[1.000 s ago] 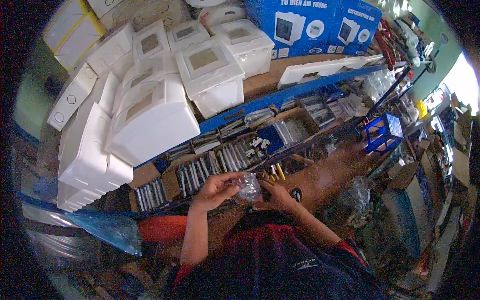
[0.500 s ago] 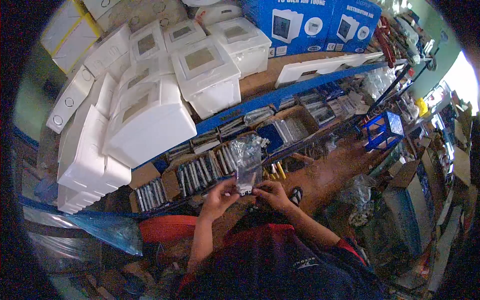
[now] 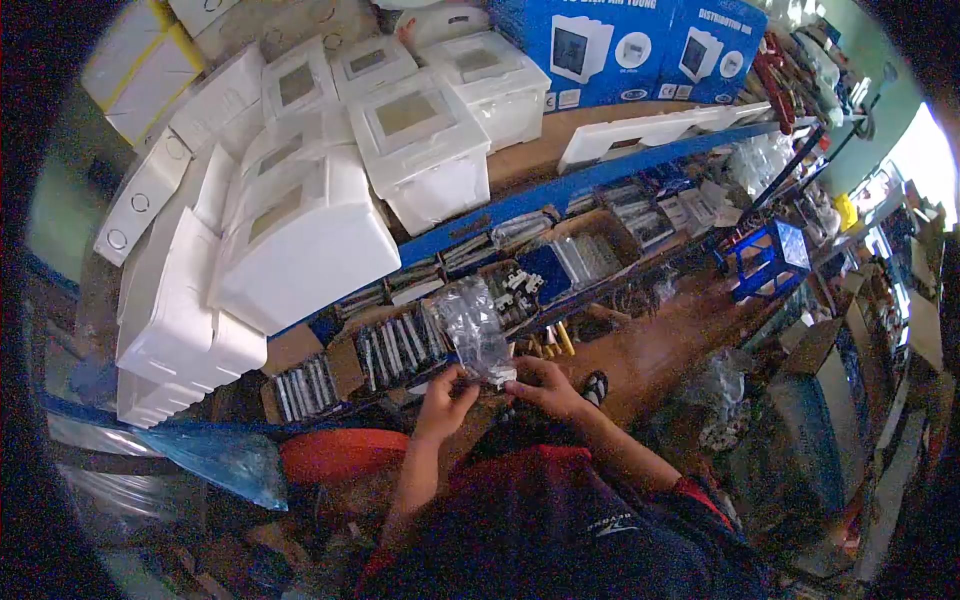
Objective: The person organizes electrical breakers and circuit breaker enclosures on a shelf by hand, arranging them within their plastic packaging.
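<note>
A clear, crinkled plastic bag (image 3: 470,318) stretches up and away from my hands, in front of the shelf. At its near end is a small white part (image 3: 500,377). My left hand (image 3: 445,405) is closed, fingertips pinching the lower left edge of the bag. My right hand (image 3: 548,390) is closed too, its thumb and fingers on the white part at the bag's right corner. Just beyond the bag, several similar white parts (image 3: 518,288) lie in an open box on the lower shelf.
White plastic enclosures (image 3: 305,240) are stacked on the upper shelf beside blue printed cartons (image 3: 610,50). Below, open boxes hold rows of packed items (image 3: 400,350). A red basin (image 3: 340,455) is at lower left. A blue stool (image 3: 770,260) stands on the floor to the right.
The bag's top has swung left and downward, uncovering the box of white parts behind it. Both hands have shifted slightly right and keep their hold.
</note>
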`<state>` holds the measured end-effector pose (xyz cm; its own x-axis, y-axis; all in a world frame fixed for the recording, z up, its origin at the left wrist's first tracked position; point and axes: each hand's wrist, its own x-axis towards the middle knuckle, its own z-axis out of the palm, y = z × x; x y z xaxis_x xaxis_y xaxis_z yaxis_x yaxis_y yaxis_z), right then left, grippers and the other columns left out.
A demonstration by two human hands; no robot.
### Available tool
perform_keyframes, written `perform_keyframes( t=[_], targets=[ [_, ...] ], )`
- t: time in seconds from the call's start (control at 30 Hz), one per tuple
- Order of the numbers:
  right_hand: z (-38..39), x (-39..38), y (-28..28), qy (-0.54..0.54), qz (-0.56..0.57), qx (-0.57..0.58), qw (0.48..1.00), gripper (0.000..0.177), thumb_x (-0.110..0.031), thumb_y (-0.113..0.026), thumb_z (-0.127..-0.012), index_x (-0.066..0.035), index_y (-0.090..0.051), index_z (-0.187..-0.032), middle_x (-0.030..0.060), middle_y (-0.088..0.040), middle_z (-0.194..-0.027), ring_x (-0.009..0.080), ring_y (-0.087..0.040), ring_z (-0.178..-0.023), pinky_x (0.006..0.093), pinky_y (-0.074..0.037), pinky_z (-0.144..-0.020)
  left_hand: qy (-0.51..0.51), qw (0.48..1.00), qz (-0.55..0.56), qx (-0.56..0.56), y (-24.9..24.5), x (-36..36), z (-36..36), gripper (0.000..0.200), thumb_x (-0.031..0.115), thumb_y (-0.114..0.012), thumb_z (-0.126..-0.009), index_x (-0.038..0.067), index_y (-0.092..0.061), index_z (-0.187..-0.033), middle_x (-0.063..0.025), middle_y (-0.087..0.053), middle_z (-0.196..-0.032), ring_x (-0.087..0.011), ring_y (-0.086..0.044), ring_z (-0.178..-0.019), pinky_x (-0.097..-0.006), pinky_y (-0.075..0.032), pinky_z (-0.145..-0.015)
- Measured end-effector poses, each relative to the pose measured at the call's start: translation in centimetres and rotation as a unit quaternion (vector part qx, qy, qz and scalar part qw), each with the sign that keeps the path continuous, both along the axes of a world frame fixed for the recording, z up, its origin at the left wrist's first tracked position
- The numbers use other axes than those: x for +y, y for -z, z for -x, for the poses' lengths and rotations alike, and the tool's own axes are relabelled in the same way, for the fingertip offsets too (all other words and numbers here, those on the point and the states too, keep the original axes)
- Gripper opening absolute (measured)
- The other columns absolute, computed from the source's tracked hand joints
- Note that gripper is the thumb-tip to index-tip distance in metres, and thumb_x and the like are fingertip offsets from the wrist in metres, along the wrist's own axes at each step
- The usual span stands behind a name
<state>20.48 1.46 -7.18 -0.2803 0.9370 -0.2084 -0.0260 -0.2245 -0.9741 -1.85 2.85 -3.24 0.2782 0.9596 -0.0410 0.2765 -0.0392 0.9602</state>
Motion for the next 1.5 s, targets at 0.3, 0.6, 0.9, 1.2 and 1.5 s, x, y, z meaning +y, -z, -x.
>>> perform_keyframes(
  t=[0.3,0.6,0.9,1.2,1.5],
  targets=[
    [-0.1,0.1,-2.3,-0.075,0.036,0.035,0.996,0.038,-0.026,-0.067,-0.084,0.0,-0.059,-0.11,0.0067,-0.063,-0.101,0.0129,-0.055,-0.095,0.0277,-0.046,-0.083,-0.031,0.995,0.062,0.068,-1.8,-0.2,-0.8,0.028,0.024,-0.069,-0.08,0.001,-0.062,-0.094,-0.008,-0.066,-0.086,-0.0135,-0.06,-0.081,-0.0295,-0.047,-0.074],
    [-0.4,0.5,-4.6,-0.043,0.025,-0.086,0.995,0.04,-0.034,-0.061,-0.087,0.001,-0.061,-0.107,0.0071,-0.065,-0.097,0.0134,-0.056,-0.091,0.0292,-0.045,-0.081,-0.048,0.998,0.027,0.043,-1.3,-0.6,-1.3,0.025,0.021,-0.068,-0.079,0.003,-0.059,-0.092,-0.0047,-0.063,-0.081,-0.0123,-0.057,-0.073,-0.0285,-0.046,-0.069],
    [-1.7,0.9,-4.6,-0.093,0.033,-0.036,0.994,0.041,-0.034,-0.058,-0.088,0.002,-0.061,-0.107,0.0077,-0.065,-0.096,0.0128,-0.055,-0.088,0.031,-0.045,-0.078,-0.042,0.996,0.071,-0.022,-0.3,-1.4,-1.8,0.033,0.02,-0.071,-0.078,0.002,-0.057,-0.102,-0.0058,-0.064,-0.091,-0.0142,-0.06,-0.083,-0.0299,-0.047,-0.075],
    [-1.1,0.3,-6.2,0.0,-0.028,-0.072,0.997,0.033,-0.025,-0.058,-0.09,0.003,-0.06,-0.108,0.0083,-0.065,-0.099,0.0129,-0.056,-0.091,0.0293,-0.045,-0.082,-0.053,0.993,0.087,-0.055,0.1,-1.6,-2.4,0.035,0.019,-0.065,-0.083,0.0,-0.055,-0.11,-0.0087,-0.064,-0.098,-0.0164,-0.061,-0.089,-0.0299,-0.047,-0.079],
    [-3.4,0.3,-4.6,0.015,-0.053,-0.059,0.997,0.038,-0.02,-0.06,-0.088,0.003,-0.052,-0.118,0.0108,-0.065,-0.096,0.0136,-0.059,-0.084,0.0284,-0.048,-0.075,0.049,0.991,0.084,0.094,0.9,0.1,-2.3,0.039,0.024,-0.059,-0.088,-0.004,-0.052,-0.115,-0.0184,-0.062,-0.106,-0.0229,-0.061,-0.097,-0.0341,-0.046,-0.083]
  ],
)
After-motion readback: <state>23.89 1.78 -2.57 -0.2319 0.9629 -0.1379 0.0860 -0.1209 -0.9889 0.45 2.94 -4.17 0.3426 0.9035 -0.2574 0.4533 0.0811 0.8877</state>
